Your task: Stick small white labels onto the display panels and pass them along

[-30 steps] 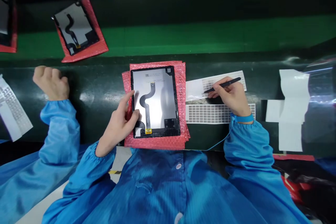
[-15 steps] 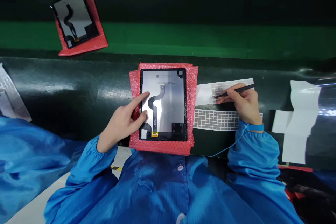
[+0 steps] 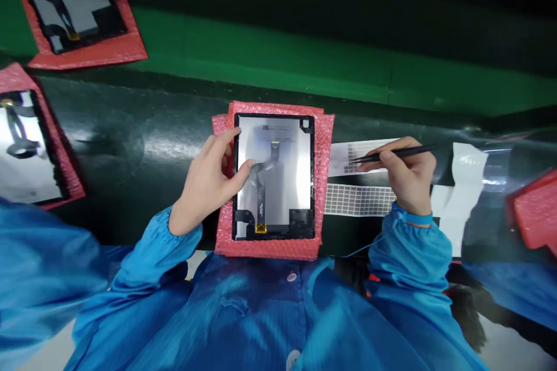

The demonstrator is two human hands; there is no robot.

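A tablet screen panel [image 3: 296, 171] lies back side up on red bubble-wrap bags [image 3: 324, 151], its dark ribbon cable [image 3: 261, 194] curving down the middle. My left hand [image 3: 209, 179] rests over the panel's left edge, thumb and index finger spread on its surface. In my right hand [image 3: 407, 177] is a pair of black tweezers [image 3: 404, 152], pointing left. Their tips are at a white sheet of small grey stickers [image 3: 342, 159]; whether they grip one I cannot tell. A second sticker sheet [image 3: 359, 200] lies just below, partly behind the right hand.
Another panel on red wrap [image 3: 85, 6] lies at the upper left, and a further panel [image 3: 26, 168] at the left edge. White paper [image 3: 467, 179] and a red bag [image 3: 537, 208] are at the right. A co-worker's blue sleeve [image 3: 43, 278] shows at lower left.
The view has shifted, bringing the left-edge panel and the right-hand red bag into sight. My left index finger is higher on the panel's edge. The tweezers remain at the upper sticker sheet.
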